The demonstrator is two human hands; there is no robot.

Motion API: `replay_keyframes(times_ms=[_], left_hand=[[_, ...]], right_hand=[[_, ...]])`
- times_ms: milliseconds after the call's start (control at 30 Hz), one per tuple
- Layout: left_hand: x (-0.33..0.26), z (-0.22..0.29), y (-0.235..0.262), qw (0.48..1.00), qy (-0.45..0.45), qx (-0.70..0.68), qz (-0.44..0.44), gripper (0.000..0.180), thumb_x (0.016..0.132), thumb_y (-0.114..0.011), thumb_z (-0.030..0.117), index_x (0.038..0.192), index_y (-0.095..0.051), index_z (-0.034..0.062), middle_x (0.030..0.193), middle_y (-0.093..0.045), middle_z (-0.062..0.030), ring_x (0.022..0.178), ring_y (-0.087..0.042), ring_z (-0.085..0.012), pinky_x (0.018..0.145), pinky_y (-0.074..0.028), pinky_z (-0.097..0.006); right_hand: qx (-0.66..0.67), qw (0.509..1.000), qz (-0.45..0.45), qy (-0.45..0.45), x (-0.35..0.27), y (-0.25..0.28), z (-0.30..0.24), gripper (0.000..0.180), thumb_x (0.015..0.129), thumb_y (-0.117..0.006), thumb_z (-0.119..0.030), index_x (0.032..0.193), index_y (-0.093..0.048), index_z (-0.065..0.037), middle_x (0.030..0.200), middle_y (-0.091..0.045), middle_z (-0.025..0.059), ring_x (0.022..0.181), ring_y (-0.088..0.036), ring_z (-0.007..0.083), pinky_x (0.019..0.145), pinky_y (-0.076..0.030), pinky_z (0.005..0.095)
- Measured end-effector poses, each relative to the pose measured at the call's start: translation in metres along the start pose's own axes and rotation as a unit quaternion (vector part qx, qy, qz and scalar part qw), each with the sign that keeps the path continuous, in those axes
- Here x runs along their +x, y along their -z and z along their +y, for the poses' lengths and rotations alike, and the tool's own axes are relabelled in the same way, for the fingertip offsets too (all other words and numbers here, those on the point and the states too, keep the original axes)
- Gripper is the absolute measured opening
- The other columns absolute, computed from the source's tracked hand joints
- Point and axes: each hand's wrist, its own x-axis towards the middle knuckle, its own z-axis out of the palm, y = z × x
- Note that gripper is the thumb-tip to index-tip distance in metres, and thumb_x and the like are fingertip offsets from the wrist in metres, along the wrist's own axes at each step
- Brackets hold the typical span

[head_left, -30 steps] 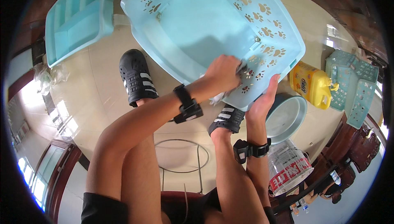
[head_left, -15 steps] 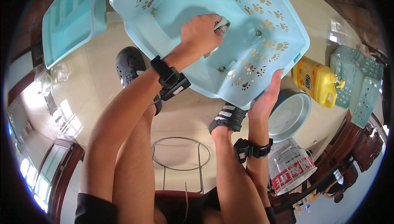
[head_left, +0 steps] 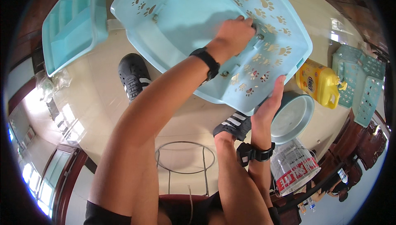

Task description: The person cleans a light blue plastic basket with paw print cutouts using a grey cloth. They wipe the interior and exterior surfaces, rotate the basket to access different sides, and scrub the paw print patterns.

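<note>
A large light blue plastic bin (head_left: 181,31) with paw-print cutouts in its walls lies tilted with its open side toward me. My left hand (head_left: 235,37) reaches inside it, fingers curled against the right part, near the paw-print wall. A cloth is bunched in that hand; now the fingers hide nearly all of it. My right hand (head_left: 267,107) grips the bin's near right corner, thumb up along the edge and the other fingers out of sight behind the plastic.
A second light blue tray (head_left: 68,39) stands at the far left. To the right are a yellow jug (head_left: 317,84), a round blue-grey basin (head_left: 293,120), a clear bucket (head_left: 295,165) and pale blue perforated panels (head_left: 367,101). A metal ring stand (head_left: 185,144) stands between my legs.
My left hand has moved right across the inside of the bin with the cloth, from its middle to beside the paw-print wall. My right hand keeps its hold on the corner.
</note>
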Motion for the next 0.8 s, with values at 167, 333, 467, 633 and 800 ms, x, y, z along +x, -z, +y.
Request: replay_keyframes(times_ms=[167,333,467,633,800], left_hand=[[-0.013,0.005,-0.012,0.990,-0.131,0.043,-0.028,0.008,0.075,-0.068,0.009,0.082,-0.072,0.0084,0.106,-0.060,-0.0040,0.101,-0.058,-0.0240,0.077,-0.055,-0.036],[-0.036,-0.002,-0.016,0.977,-0.207,0.025,-0.035,0.008,0.077,-0.064,0.011,0.076,-0.072,0.0092,0.098,-0.060,-0.0020,0.097,-0.058,-0.0232,0.072,-0.054,-0.037],[-0.053,-0.012,-0.026,0.988,-0.127,-0.031,-0.081,0.009,0.079,-0.064,0.011,0.075,-0.072,0.0089,0.101,-0.061,-0.0029,0.096,-0.059,-0.0248,0.070,-0.055,-0.038],[-0.050,0.007,-0.009,0.968,-0.163,0.068,-0.181,0.011,0.081,-0.062,0.008,0.083,-0.073,0.0089,0.103,-0.061,-0.0056,0.096,-0.060,-0.0284,0.072,-0.057,-0.039],[-0.061,0.007,-0.016,0.968,-0.085,0.041,-0.234,0.013,0.080,-0.063,0.006,0.087,-0.073,0.0088,0.105,-0.061,-0.0070,0.098,-0.061,-0.0308,0.074,-0.057,-0.039]], right_hand=[[0.008,1.000,0.029,0.009,0.003,-0.001,0.001,0.068,0.102,-0.048,-0.050,0.141,-0.042,0.005,0.129,-0.055,0.0145,0.112,-0.057,0.0231,0.095,-0.045,0.0363],[0.023,0.999,0.028,0.008,0.005,-0.006,-0.002,0.067,0.102,-0.047,-0.050,0.142,-0.041,0.004,0.131,-0.054,0.0142,0.115,-0.054,0.0224,0.097,-0.043,0.0351],[0.022,1.000,0.010,-0.010,0.006,-0.008,0.001,0.066,0.102,-0.047,-0.049,0.142,-0.041,0.003,0.132,-0.054,0.0141,0.114,-0.054,0.0222,0.097,-0.043,0.0349],[0.020,1.000,0.010,0.000,0.006,-0.002,-0.002,0.064,0.103,-0.047,-0.047,0.142,-0.041,0.003,0.132,-0.055,0.0140,0.115,-0.054,0.0217,0.097,-0.043,0.0347],[0.026,1.000,0.015,0.003,0.004,-0.005,0.000,0.064,0.103,-0.046,-0.047,0.142,-0.042,0.004,0.133,-0.055,0.0145,0.115,-0.054,0.0216,0.098,-0.043,0.0347]])
